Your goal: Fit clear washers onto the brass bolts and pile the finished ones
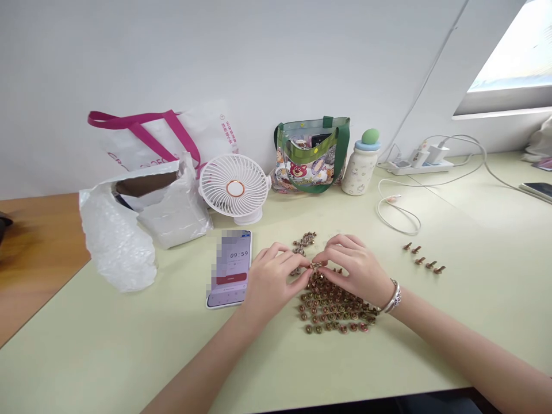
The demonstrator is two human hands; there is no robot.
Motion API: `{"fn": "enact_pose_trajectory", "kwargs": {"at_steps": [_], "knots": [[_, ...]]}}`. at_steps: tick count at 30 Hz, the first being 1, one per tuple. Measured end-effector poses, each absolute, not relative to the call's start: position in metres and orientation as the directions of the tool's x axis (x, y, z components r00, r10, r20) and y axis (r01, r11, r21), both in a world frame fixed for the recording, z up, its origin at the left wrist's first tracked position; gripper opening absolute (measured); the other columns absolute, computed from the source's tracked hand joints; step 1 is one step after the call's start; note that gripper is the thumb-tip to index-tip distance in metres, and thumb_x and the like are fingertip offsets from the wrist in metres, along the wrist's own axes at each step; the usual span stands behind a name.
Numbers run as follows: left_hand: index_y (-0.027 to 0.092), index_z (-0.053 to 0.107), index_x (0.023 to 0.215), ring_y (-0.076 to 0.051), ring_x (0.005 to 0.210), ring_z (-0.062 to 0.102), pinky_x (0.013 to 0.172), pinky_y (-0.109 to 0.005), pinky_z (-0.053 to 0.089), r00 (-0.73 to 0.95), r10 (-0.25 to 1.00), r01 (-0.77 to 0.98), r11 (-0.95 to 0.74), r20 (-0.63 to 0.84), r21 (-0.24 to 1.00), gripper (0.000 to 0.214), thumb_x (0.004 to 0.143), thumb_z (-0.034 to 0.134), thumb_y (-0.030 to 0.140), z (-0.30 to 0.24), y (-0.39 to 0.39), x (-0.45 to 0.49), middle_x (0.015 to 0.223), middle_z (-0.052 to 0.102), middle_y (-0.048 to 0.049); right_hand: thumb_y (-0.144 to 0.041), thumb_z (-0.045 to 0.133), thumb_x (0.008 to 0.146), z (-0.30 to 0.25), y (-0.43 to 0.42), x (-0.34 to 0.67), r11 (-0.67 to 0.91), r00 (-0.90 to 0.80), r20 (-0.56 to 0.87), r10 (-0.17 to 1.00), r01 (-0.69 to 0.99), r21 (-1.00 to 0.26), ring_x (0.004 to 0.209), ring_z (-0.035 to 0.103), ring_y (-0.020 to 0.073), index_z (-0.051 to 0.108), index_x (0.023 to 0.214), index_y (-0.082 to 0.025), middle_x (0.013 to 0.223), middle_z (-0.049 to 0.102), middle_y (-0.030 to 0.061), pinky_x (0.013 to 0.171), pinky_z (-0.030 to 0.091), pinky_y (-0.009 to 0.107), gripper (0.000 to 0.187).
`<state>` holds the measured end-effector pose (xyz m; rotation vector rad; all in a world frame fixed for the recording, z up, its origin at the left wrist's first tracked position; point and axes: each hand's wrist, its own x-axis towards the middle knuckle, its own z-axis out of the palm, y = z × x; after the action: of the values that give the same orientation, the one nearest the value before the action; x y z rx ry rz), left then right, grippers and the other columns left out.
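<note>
My left hand (275,277) and my right hand (354,269) meet near the middle of the table. Between their fingertips they pinch one small brass-coloured screw (317,265). Right below the hands, many similar screws (332,316) stand close together in rows, heads and collars showing. A small loose heap of screws (305,238) lies just behind the fingers, partly covered by the left hand. Several more screws (425,260) lie apart to the right. My right wrist wears a silver bracelet (394,296).
A phone (229,293) showing 09:59 lies beside my left hand. Behind it stand a white fan (235,188), a plastic-wrapped package (121,247), a white tote bag (211,135), a green-trimmed bag (311,155) and a bottle (360,169). A power strip (420,167) trails cables (399,208) at right.
</note>
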<state>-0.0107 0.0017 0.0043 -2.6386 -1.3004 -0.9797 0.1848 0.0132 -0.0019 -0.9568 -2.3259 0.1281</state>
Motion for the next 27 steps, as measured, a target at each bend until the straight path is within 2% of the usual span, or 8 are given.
{"fn": "enact_pose_trajectory", "kwargs": {"at_steps": [2, 4, 8, 13, 16, 20, 27], "knots": [[0.023, 0.061, 0.075, -0.016, 0.081, 0.055, 0.070, -0.029, 0.043, 0.454, 0.705, 0.727, -0.647, 0.546, 0.231, 0.009, 0.080, 0.054, 0.025, 0.005, 0.002, -0.010, 0.074, 0.067, 0.0033, -0.023, 0.048, 0.086, -0.003, 0.014, 0.186, 0.747, -0.563, 0.523, 0.640, 0.616, -0.251, 0.084, 0.054, 0.0192, 0.059, 0.085, -0.024, 0.076, 0.064, 0.0025, 0.076, 0.039, 0.035, 0.011], [0.022, 0.061, 0.075, -0.016, 0.081, 0.055, 0.069, -0.029, 0.043, 0.454, 0.709, 0.728, -0.645, 0.540, 0.235, 0.008, 0.080, 0.054, 0.024, 0.005, 0.001, -0.010, 0.075, 0.067, 0.0037, -0.024, 0.049, 0.085, -0.002, 0.014, 0.187, 0.746, -0.566, 0.515, 0.644, 0.616, -0.255, 0.087, 0.054, 0.0196, 0.059, 0.086, -0.024, 0.078, 0.064, 0.0024, 0.078, 0.039, 0.035, 0.010], [0.022, 0.060, 0.075, -0.016, 0.081, 0.055, 0.069, -0.029, 0.042, 0.450, 0.711, 0.724, -0.645, 0.540, 0.245, 0.007, 0.079, 0.054, 0.024, 0.004, 0.001, -0.010, 0.075, 0.067, 0.0046, -0.032, 0.053, 0.083, -0.001, 0.012, 0.185, 0.708, -0.573, 0.418, 0.705, 0.606, -0.363, 0.094, 0.051, 0.0213, 0.056, 0.096, -0.022, 0.090, 0.065, 0.0042, 0.082, 0.038, 0.037, 0.016], [0.022, 0.060, 0.075, -0.016, 0.081, 0.054, 0.070, -0.028, 0.042, 0.443, 0.708, 0.718, -0.648, 0.549, 0.256, 0.009, 0.080, 0.054, 0.025, 0.003, 0.001, -0.010, 0.075, 0.066, 0.0038, -0.027, 0.048, 0.087, -0.003, 0.009, 0.182, 0.674, -0.550, 0.391, 0.738, 0.602, -0.427, 0.091, 0.051, 0.0197, 0.056, 0.089, -0.021, 0.085, 0.065, 0.0031, 0.081, 0.038, 0.036, 0.011], [0.021, 0.060, 0.074, -0.015, 0.081, 0.054, 0.070, -0.028, 0.041, 0.448, 0.709, 0.718, -0.648, 0.544, 0.253, 0.009, 0.080, 0.054, 0.025, 0.003, 0.001, -0.010, 0.074, 0.066, 0.0039, -0.025, 0.051, 0.085, -0.003, 0.010, 0.182, 0.685, -0.547, 0.414, 0.727, 0.620, -0.384, 0.091, 0.052, 0.0197, 0.056, 0.090, -0.021, 0.084, 0.065, 0.0028, 0.081, 0.038, 0.035, 0.009], [0.021, 0.059, 0.073, -0.015, 0.080, 0.054, 0.069, -0.027, 0.041, 0.440, 0.713, 0.729, -0.639, 0.546, 0.247, 0.008, 0.079, 0.054, 0.023, 0.003, 0.002, -0.010, 0.073, 0.065, 0.0046, -0.028, 0.049, 0.086, -0.001, 0.015, 0.189, 0.694, -0.556, 0.443, 0.703, 0.672, -0.258, 0.092, 0.051, 0.0203, 0.058, 0.090, -0.022, 0.086, 0.064, 0.0033, 0.082, 0.037, 0.036, 0.011], [0.021, 0.059, 0.074, -0.015, 0.081, 0.054, 0.070, -0.028, 0.041, 0.428, 0.738, 0.741, -0.617, 0.522, 0.265, 0.008, 0.080, 0.054, 0.023, 0.003, 0.003, -0.011, 0.074, 0.065, 0.0039, -0.027, 0.048, 0.085, -0.007, 0.033, 0.214, 0.536, -0.459, 0.372, 0.807, 0.833, -0.134, 0.101, 0.047, 0.0257, 0.059, 0.095, -0.021, 0.100, 0.063, 0.0070, 0.084, 0.037, 0.041, 0.015]]}}
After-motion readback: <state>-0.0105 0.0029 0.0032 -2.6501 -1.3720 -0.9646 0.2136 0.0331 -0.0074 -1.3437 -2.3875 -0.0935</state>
